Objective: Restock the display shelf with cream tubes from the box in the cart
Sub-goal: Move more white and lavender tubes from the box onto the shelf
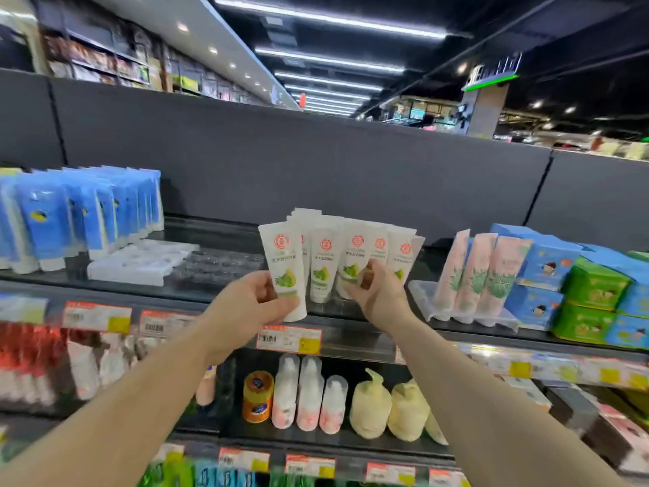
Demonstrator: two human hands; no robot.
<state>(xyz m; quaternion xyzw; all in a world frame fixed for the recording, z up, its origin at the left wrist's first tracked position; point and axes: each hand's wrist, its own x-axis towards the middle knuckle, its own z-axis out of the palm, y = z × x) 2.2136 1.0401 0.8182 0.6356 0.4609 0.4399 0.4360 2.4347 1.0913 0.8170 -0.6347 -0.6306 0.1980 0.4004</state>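
While gripped (upright), tube (286, 272) — left hand (253, 300).

We see white cream tubes (323, 265) w/ red round logo up top & green-yellow leaf/fruit print lower down. Blue tubes (80, 212) at left, white caps, small dark-yellow mark. Pink tubes (481, 272) at right w/ green leaf print. Blue boxes (541, 265) w/ cartoon faces, green boxes (593, 293) beside them. Price tags (288, 340) white, red border, yellow patch. Lower shelf: orange jar (258, 395), white-pink bottles (309, 398), pale yellow pouches (386, 409). Back panel (281, 159) dark grey.
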